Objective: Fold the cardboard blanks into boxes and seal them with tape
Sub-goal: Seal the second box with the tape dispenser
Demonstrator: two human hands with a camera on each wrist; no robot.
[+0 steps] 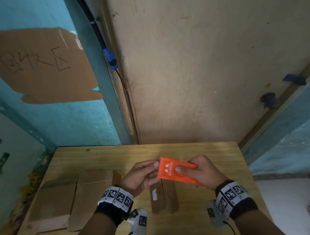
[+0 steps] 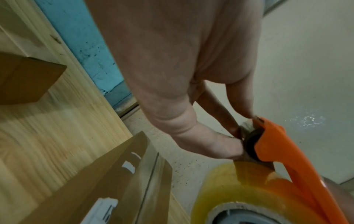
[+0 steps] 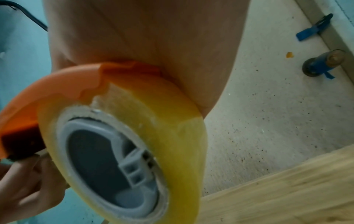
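Head view: dispenser (image 1: pixel 175 170) held above counter (image 1: pixel 215 155).
Right grip (image 1: pixel 202 170): curled around dispenser.
Left grip (image 1: pixel 141 173): pinching tape (image 2: pixel 244 125) at dispenser's front edge.
Box (image 1: pixel 163 197): just below, apart.

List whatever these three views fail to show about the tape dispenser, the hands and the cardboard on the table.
- Tape end at the orange plastic tape dispenser: in the left wrist view the left hand's fingers cover it.
- Yellowish clear tape roll: hidden under the dispenser in the head view.
- Right hand grip: the palside is blocked by the roll in the right wrist view.
- White label on the folded brown cardboard box: blurred, too small to read.
- Flat cardboard blanks: count unclear.
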